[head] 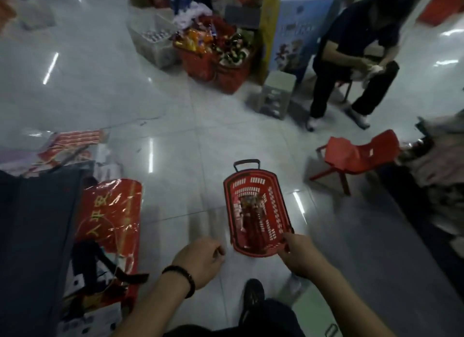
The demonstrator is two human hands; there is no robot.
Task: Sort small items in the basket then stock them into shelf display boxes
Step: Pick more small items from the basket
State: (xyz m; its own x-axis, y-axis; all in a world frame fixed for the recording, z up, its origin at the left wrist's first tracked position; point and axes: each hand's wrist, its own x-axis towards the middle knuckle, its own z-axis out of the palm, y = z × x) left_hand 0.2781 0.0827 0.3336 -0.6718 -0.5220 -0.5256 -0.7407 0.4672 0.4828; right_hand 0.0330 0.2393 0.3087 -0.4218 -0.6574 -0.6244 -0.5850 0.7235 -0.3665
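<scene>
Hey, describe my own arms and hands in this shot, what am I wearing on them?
No sleeves show on either arm, up to the frame edge. Neither the left hand nor the right hand wears a glove. The only item worn is a dark beaded bracelet round the left wrist; the right wrist carries nothing.
</scene>
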